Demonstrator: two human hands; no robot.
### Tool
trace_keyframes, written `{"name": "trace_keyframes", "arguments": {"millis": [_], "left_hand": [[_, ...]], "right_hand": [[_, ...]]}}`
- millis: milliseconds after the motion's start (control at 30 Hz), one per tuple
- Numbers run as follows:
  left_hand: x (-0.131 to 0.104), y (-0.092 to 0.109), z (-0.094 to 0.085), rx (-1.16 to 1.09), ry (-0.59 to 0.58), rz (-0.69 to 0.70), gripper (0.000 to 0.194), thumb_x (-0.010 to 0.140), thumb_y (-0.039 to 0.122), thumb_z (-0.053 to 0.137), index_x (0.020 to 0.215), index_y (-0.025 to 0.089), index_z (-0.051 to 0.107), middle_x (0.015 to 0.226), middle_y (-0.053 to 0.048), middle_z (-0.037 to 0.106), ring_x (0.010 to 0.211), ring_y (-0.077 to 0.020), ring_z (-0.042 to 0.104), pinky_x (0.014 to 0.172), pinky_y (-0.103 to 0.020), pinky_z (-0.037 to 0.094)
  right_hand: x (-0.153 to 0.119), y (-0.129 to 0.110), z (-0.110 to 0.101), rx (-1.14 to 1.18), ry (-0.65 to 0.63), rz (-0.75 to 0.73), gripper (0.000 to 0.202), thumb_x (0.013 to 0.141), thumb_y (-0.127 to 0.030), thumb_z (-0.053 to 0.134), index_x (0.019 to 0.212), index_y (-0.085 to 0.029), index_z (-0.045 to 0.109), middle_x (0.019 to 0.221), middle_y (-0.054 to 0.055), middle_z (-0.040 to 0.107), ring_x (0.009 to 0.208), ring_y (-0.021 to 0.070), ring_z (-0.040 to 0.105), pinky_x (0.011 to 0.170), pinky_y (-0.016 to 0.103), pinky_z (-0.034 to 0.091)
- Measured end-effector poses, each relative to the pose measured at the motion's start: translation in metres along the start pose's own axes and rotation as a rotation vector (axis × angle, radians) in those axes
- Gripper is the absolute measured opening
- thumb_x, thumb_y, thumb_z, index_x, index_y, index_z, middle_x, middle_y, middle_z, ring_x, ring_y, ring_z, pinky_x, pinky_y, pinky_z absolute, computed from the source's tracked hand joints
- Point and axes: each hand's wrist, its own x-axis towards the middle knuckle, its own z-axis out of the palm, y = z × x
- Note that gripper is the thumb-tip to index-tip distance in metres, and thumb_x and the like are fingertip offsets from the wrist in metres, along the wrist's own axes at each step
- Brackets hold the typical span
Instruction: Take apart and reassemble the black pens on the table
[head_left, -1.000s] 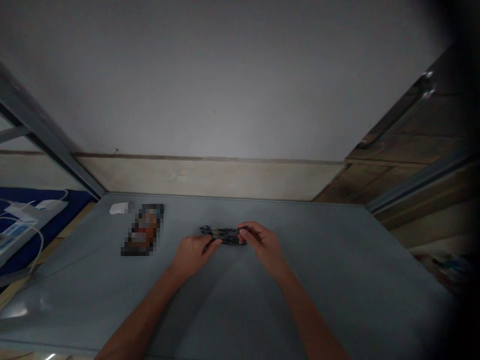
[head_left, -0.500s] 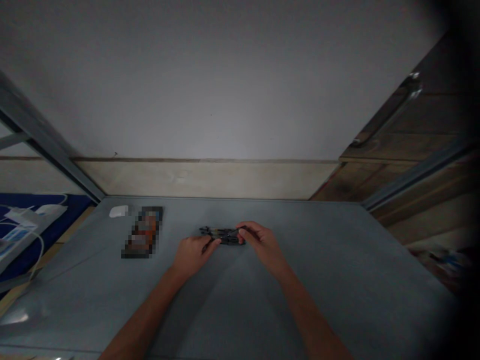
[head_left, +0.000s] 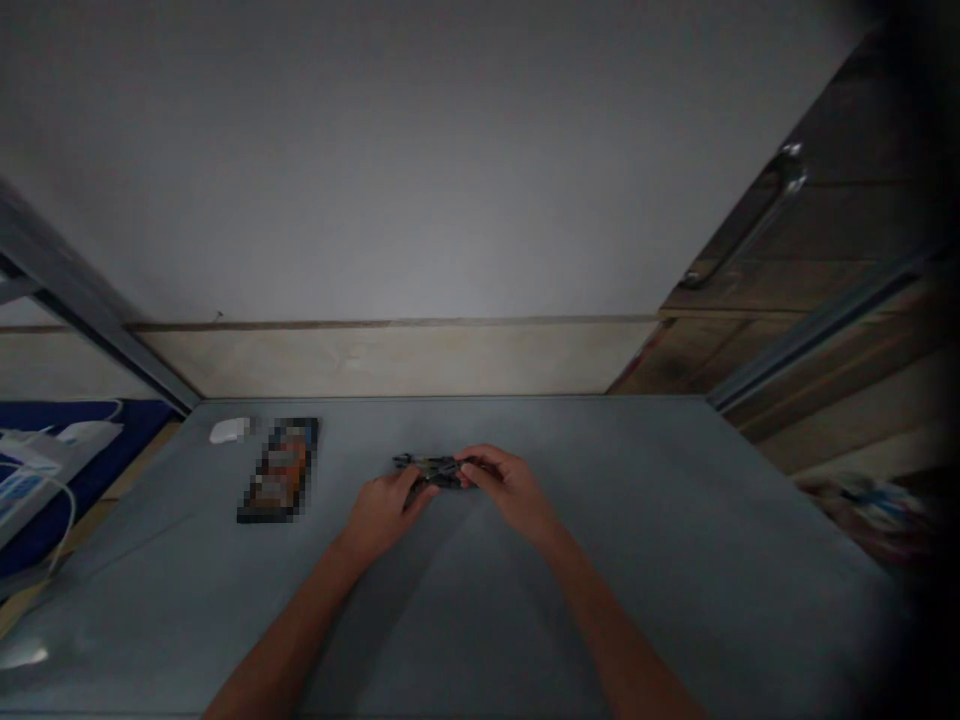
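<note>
A small bundle of slim, dark, pen-like pieces [head_left: 442,468] lies across the middle of the grey table, with a yellowish glint among them. Dim light and blur hide its exact kind. My left hand [head_left: 384,508] is closed at its near left side, thumb and fingers pinching the edge. At the right end, my right hand [head_left: 504,484] grips it between thumb and fingertips. The fingers of both hands cover part of the bundle.
A blurred-out dark and orange rectangular item [head_left: 279,470] lies left on the table [head_left: 675,560], near a small white object [head_left: 229,430]. White power strips with cables [head_left: 37,470] rest on blue cloth beyond the left edge. Metal posts [head_left: 817,330] flank the table; a wall stands behind.
My right hand has moved slightly left along the bundle, closer to my left hand. My left hand stays at its place on the bundle. The whole view has shifted a little.
</note>
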Motion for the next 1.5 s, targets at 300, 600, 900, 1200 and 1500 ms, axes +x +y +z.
{"name": "trace_keyframes", "arguments": {"millis": [300,600,900,1200,1500], "left_hand": [[0.000,0.004,-0.004,0.005,-0.044,0.085,0.040,0.096,0.051,0.032,0.104,0.020,0.056,0.091,-0.006,0.069,0.080,-0.0187,0.067,0.067,-0.025,0.047],[-0.002,0.004,-0.001,-0.095,-0.059,0.095,0.037,0.095,0.050,0.037,0.117,0.022,0.048,0.102,-0.005,0.069,0.085,-0.0203,0.069,0.069,-0.027,0.050],[-0.002,0.005,-0.006,-0.045,-0.078,0.156,0.037,0.095,0.049,0.036,0.118,0.025,0.052,0.102,-0.004,0.069,0.087,-0.0199,0.068,0.072,-0.028,0.050],[-0.001,0.008,-0.001,0.037,-0.081,0.135,0.041,0.100,0.041,0.024,0.100,0.020,0.059,0.090,-0.005,0.068,0.079,-0.0173,0.066,0.070,-0.025,0.048],[-0.002,0.006,-0.003,-0.022,-0.080,0.217,0.035,0.098,0.045,0.030,0.113,0.024,0.053,0.099,-0.003,0.069,0.087,-0.0201,0.067,0.072,-0.028,0.049]], "right_hand": [[-0.004,0.001,0.013,-0.140,-0.134,-0.048,0.020,0.086,-0.031,0.058,0.100,-0.022,0.069,0.092,0.003,0.071,0.084,0.0187,0.065,0.079,0.030,0.049],[-0.006,0.004,0.020,-0.141,-0.107,-0.024,0.013,0.089,-0.032,0.054,0.092,-0.021,0.060,0.067,-0.001,0.063,0.062,0.0152,0.060,0.061,0.026,0.045],[-0.005,0.011,0.029,-0.503,0.010,-0.148,0.042,0.095,-0.041,0.042,0.060,-0.021,0.054,0.055,0.001,0.056,0.051,0.0157,0.049,0.053,0.027,0.033],[-0.006,0.006,0.025,-0.454,-0.075,-0.119,0.033,0.094,-0.040,0.045,0.071,-0.020,0.058,0.060,-0.001,0.056,0.053,0.0134,0.049,0.051,0.024,0.031],[-0.006,0.009,0.031,-0.463,-0.066,-0.087,0.049,0.097,-0.040,0.036,0.054,-0.020,0.050,0.052,0.000,0.052,0.052,0.0140,0.050,0.054,0.026,0.033]]}}
